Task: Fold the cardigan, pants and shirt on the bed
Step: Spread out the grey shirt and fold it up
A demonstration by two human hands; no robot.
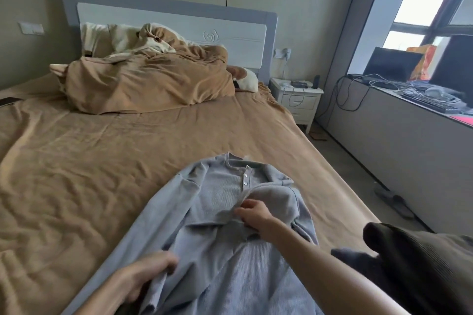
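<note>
Two hands on blue-grey top (220, 194), spread flat on bed (102, 161) near its foot, collar toward headboard, likely laid out for folding. Right hand (253, 215) curled, pinching turned-over fabric at chest. Left hand (146, 276) closed round near side edge, probably tensioning cloth. Dark garment (422, 263) heaped just right.

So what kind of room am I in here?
A bedroom, most likely in a home. There is a wide bed with a grey and white headboard, a rumpled tan duvet heaped near the pillows, and a white nightstand beside it.
</note>
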